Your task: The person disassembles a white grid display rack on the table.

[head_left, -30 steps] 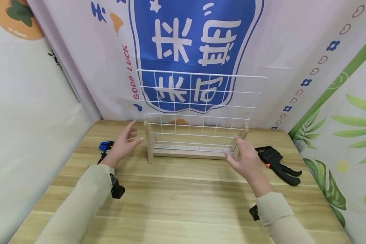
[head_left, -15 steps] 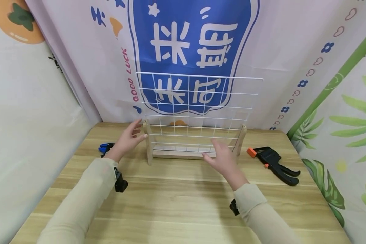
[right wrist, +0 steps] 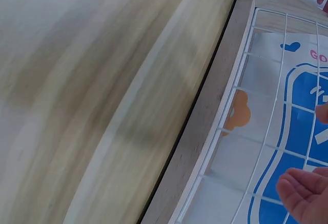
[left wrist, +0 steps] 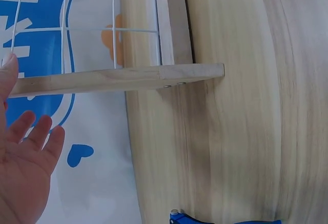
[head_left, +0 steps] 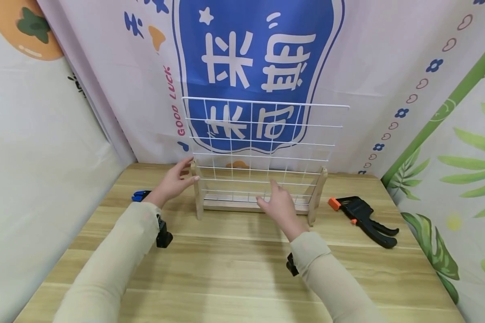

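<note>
A white wire grid [head_left: 266, 102] stands upright in a wooden frame, between a left post [head_left: 197, 195] and a right post [head_left: 317, 197]. A low wooden crossbar [head_left: 234, 206] joins them at the bottom. My left hand [head_left: 174, 181] is at the top of the left post, thumb by its front and index fingertip by its top. In the left wrist view the other fingers of that hand [left wrist: 25, 167] are loosely spread beside the post; firm contact cannot be told. My right hand [head_left: 282, 208] hovers before the grid's lower right part, fingers relaxed, holding nothing.
A black bar clamp [head_left: 359, 213] with orange pads lies on the wooden table [head_left: 226, 273] at the right. A blue-and-black tool [head_left: 140, 195] lies at the left, partly behind my left forearm. A printed cloth [head_left: 145, 89] hangs behind the rack.
My right hand has moved left from the right post to in front of the grid. My left hand has shifted slightly right, up to the left post. The rack stays in place.
</note>
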### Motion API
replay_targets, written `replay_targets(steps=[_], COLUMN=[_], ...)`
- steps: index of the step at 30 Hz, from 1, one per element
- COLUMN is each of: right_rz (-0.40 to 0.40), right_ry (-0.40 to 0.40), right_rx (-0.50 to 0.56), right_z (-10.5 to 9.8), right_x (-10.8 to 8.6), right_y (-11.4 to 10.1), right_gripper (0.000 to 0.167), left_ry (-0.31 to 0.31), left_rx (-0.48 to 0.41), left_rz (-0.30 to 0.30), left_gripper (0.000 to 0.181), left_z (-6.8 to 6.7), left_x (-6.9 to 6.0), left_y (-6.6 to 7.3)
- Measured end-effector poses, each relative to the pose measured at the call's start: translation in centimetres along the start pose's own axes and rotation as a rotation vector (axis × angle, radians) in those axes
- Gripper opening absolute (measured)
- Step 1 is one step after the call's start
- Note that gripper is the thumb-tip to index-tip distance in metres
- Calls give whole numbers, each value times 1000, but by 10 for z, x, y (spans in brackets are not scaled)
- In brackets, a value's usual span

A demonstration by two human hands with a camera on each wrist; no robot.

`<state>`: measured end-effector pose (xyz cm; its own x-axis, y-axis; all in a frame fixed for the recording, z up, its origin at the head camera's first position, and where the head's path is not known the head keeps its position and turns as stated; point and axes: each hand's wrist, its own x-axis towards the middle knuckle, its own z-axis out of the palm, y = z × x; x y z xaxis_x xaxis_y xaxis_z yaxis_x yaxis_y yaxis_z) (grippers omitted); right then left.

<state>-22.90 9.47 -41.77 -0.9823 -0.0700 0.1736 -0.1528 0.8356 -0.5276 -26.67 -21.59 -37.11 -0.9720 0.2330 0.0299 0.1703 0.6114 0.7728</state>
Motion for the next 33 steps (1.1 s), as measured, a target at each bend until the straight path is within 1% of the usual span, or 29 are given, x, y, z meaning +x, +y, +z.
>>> replay_targets(steps=[3, 6, 9, 11, 17, 20, 23, 26, 29, 33], right_rz=[23, 30, 37, 44, 56, 62, 82, 116, 160, 194], right_ry=[-8, -2, 4, 0, -14, -18, -23, -21, -14, 2], right_rx=[14, 20, 23, 22, 24, 5, -2, 20, 52, 75], right_z=[5, 9, 11, 13, 14, 13, 13, 12, 13, 14], right_x=[5, 7, 7, 8, 11, 14, 19, 24, 27, 28], right_y=[-2, -3, -5, -5, -7, -9, -12, -17, -20, -21], right_gripper=[72, 71, 72, 73, 75, 73, 69, 62, 56, 54], left_ry=[-4, -14, -24, -21, 15, 28, 40, 58, 79, 94], left_rx=[16, 26, 19, 13, -31, -56, -74, -87, -95, -113], left_rz=[1, -13, -27, -26, -5, -25, -60, -76, -68, -44], left_gripper=[71, 71, 68, 65, 60, 59, 59, 58, 57, 55], left_z=[0, 1, 2, 3, 4, 5, 6, 6, 7, 9], left_x=[4, 7, 9, 9, 10, 11, 11, 10, 10, 10], left_y=[-1, 0, 1, 2, 3, 4, 6, 7, 6, 4])
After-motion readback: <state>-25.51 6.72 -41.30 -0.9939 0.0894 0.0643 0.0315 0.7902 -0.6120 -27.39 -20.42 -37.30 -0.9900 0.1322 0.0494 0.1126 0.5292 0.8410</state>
